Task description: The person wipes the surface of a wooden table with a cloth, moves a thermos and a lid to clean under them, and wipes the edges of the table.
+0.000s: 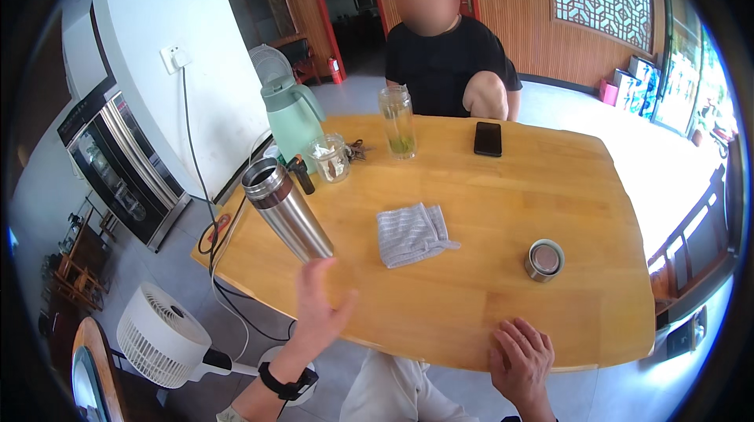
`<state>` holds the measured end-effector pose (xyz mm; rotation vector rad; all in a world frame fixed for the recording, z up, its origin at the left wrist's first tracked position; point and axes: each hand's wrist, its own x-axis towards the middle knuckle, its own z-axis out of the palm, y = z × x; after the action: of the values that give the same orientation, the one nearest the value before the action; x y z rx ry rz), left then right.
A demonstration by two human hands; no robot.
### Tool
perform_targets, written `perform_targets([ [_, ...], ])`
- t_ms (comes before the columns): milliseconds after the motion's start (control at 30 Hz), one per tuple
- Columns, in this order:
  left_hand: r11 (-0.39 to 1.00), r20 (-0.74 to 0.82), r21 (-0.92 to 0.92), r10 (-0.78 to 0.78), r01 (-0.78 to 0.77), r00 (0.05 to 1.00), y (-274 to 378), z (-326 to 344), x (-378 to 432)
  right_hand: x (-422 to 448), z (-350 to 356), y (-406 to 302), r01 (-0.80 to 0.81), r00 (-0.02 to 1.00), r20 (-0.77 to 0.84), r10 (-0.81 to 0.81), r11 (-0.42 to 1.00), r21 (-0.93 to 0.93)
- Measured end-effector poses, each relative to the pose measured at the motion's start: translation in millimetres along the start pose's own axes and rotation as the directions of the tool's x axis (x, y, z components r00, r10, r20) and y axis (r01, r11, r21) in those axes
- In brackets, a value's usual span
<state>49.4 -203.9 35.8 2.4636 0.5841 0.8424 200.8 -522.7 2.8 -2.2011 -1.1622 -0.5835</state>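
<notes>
My left hand (321,309), slightly blurred, is raised by the table's near edge with thumb and fingers apart, nothing between them. Its fingertips overlap the base of a stainless steel vacuum flask (290,210) in the view; whether they touch it I cannot tell. The flask stands uncapped, its mouth toward me. My right hand (521,354) rests on the near edge of the wooden table (447,304), palm down and holding nothing visible. Beyond it stands a small metal cup-shaped lid (544,260) with a round brownish centre. A folded grey cloth (412,235) lies mid-table.
Toward the far left stand a green thermos jug (290,116), a glass jar (330,158), a black lighter (302,176) and a clear tea bottle (398,127). A phone (488,139) lies before a seated person (445,63). Cables (215,269) hang by a white fan (165,336).
</notes>
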Motion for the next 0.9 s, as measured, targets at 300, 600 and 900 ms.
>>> perform_targets([
  [300, 0.917, 0.670, 0.127, 0.202, -0.379, 0.714, 27, 51, 120, -2, 1, 4, 0.002, 0.999, -0.045, -0.002, 1.000, -0.001],
  [600, 0.888, 0.703, 0.311, 0.024, -0.338, 0.711, 5, 98, 125, 3, 0, -1, 0.020, 0.999, -0.026, -0.021, 0.999, -0.029],
  [900, 0.867, 0.534, 0.291, 0.203, -0.403, 0.821, 8, 40, 1, -4, 2, -2, 0.021, 0.999, 0.028, -0.020, 0.999, -0.028],
])
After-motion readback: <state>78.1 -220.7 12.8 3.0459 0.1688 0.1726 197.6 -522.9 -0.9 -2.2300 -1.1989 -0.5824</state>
